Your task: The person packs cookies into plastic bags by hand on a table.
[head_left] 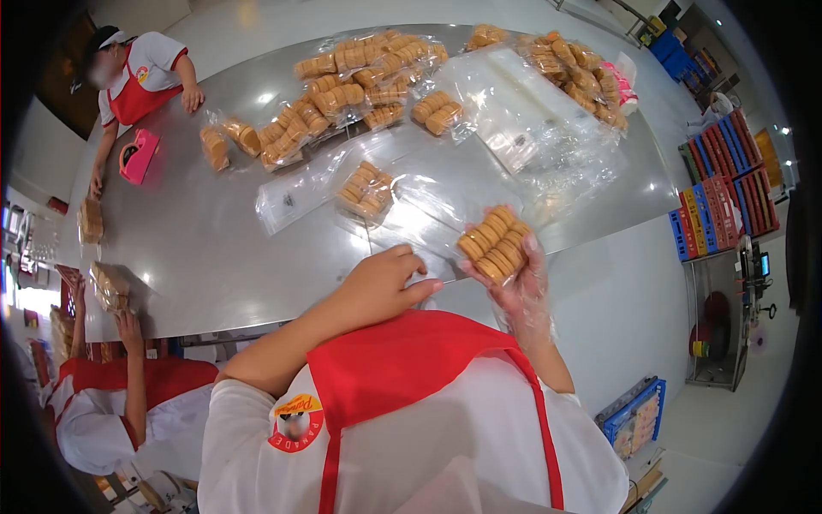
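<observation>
While the right hand (516, 295), in a clear film glove, supports a clear plastic pack of round golden-brown biscuits in two rows (495, 244) at 3 o'clock, its fingers are part-curled around the pack's edges. Left hand (390, 287), bare, near the centre: fingers loosely bent, nothing held. Pack probably light; film slick and pliant, biscuits stiff but brittle under a squeeze. Best hold: palm beneath, gentle pressure along the long sides. Similar clear-wrapped biscuit pack (366, 190) at 11 o'clock, on the grey metal bench (205, 291).
</observation>
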### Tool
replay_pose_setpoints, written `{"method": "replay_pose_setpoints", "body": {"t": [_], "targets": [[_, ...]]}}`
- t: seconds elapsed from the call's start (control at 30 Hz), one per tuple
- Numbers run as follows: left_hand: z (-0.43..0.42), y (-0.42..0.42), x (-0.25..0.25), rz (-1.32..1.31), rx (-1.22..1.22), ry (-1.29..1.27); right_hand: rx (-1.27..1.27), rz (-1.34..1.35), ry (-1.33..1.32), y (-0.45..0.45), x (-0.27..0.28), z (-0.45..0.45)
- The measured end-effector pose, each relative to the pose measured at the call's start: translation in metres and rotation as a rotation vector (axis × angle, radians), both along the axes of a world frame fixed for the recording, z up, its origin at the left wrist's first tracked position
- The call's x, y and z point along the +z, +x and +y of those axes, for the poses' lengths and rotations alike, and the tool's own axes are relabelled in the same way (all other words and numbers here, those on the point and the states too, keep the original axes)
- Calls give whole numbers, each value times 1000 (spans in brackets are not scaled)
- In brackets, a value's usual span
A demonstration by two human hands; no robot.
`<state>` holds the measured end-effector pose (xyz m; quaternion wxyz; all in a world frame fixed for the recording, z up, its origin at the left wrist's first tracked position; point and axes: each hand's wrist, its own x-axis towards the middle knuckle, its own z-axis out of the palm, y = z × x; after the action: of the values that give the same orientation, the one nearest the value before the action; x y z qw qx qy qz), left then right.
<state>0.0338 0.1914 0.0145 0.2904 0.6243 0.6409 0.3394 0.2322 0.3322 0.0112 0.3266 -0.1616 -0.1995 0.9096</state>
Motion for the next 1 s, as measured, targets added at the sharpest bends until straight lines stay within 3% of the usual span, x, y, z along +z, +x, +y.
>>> {"method": "replay_pose_setpoints", "body": {"t": [0.13,0.27,0.37,0.6,0.67,0.77,0.87,1.0], "targets": [[55,27,-6,454,-44,424,-82,-140,2,45,-24,19],[88,48,-30,782,-30,376,-121,-271,-84,77,-51,22],[97,57,-32,866,-27,246,-110,-271,-126,82,-62,26],[97,66,-1,944,110,43,-35,-97,-69,70,-65,47],[96,69,10,972,144,-122,12,-22,11,63,-70,53],[91,66,22,985,115,-141,64,5,111,51,-60,62],[98,52,58,892,37,-302,75,29,182,32,-28,63],[108,34,86,705,38,-273,65,107,368,6,-7,71]]}}
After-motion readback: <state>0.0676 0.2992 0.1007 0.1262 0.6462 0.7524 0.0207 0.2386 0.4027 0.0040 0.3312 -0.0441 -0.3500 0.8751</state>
